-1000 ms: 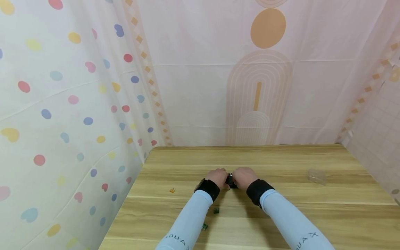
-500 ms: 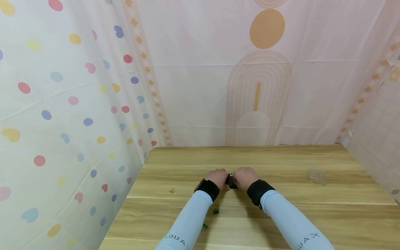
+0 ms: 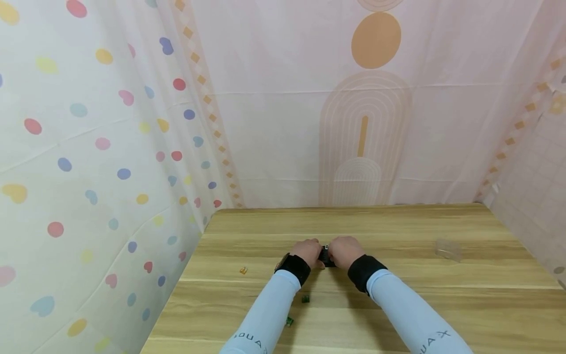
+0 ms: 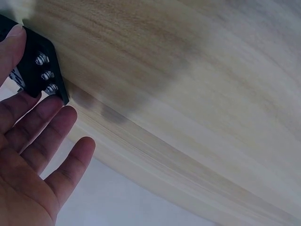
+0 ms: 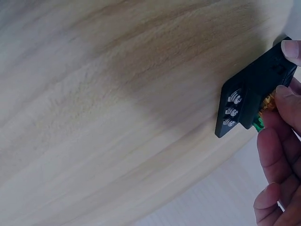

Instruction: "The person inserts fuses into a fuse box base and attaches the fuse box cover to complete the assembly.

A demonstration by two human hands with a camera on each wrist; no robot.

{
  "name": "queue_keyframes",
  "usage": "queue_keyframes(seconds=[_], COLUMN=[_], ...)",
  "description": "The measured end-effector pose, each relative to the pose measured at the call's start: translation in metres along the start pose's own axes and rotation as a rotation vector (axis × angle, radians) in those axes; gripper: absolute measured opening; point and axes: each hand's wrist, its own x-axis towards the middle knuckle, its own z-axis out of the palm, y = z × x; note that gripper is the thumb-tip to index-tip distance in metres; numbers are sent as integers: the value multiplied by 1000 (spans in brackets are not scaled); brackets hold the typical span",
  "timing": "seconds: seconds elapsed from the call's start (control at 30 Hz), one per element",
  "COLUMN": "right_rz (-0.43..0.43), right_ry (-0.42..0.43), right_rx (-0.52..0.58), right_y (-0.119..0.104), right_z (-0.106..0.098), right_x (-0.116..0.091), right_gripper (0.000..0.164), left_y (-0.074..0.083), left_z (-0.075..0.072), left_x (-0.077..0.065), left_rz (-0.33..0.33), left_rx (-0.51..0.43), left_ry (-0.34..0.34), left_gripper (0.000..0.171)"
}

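A black fuse block (image 3: 325, 256) with metal screw terminals sits between both hands on the wooden table. My left hand (image 3: 307, 252) grips one end of it; in the left wrist view the thumb lies on top of the block (image 4: 35, 61), fingertips at its lower edge, little finger spread away. From the other side, my right hand (image 3: 346, 252) pinches an orange blade fuse (image 5: 268, 101) at the block, with thumb and index finger. A bit of green (image 5: 258, 124), like another fuse, shows beside it. The fingers hide much of the fuse's seat.
An orange fuse (image 3: 243, 270) lies left of the hands. Nearer the body lie two green fuses, one (image 3: 305, 298) below the left wrist and one (image 3: 289, 321) beside the left sleeve. A clear plastic cover (image 3: 448, 250) rests at the right of the table (image 3: 398, 221).
Both hands stay at the fuse block; the right hand and wrist shift only very slightly. The loose fuses and the cover lie where they were.
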Motion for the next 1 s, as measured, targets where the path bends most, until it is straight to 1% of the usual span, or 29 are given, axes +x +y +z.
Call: queue_keyframes(seconds=[0.07, 0.3, 0.43, 0.57, 0.67, 0.8, 0.83, 1.0], right_rz=[2, 25, 17, -7, -14, -9, -9, -14], right_ry=[-7, -19, -13, -34, -54, -55, -54, -32], right_rx=[2, 59, 47, -23, -49, -14, -7, 8], right_y=[1, 2, 0, -1, 0, 1, 0, -2], right_z=[1, 2, 0, 3, 5, 4, 3, -5], right_x=[0, -1, -1, 1, 2, 2, 2, -1], right_gripper=[24, 13, 18, 26, 27, 24, 22, 18], left_y=[0, 0, -1, -1, 0, 1, 1, 1], left_z=[2, 3, 1, 0, -3, -6, -5, 0], left_x=[0, 0, 0, -2, -3, -5, -5, -4], left_rz=[2, 6, 3, -1, -7, -15, -9, 0], left_rx=[4, -1, -4, -7, -12, -11, -5, -6], left_ry=[6, 8, -1, -9, -13, -17, 0, 24], left_gripper=[33, 32, 33, 33, 31, 30, 31, 32])
